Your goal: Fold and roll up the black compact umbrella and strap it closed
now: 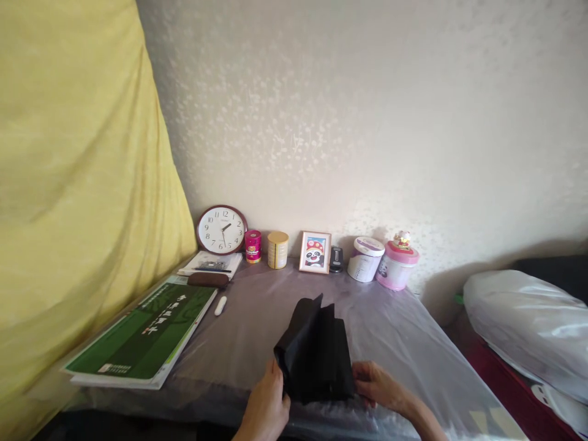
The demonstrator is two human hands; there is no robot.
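Observation:
A black folded cloth item, perhaps a bag, stands partly spread near the front edge of the table, its upper flaps apart. My left hand grips its left edge, thumb toward me. At its lower right side my right hand has its fingers closed on the edge. The fingertips of both hands are partly hidden by the dark material.
Green books lie at left, with a brown case and a white stick-like object nearby. Along the wall stand a clock, a pink tin, a yellow can, a framed panda picture and tubs.

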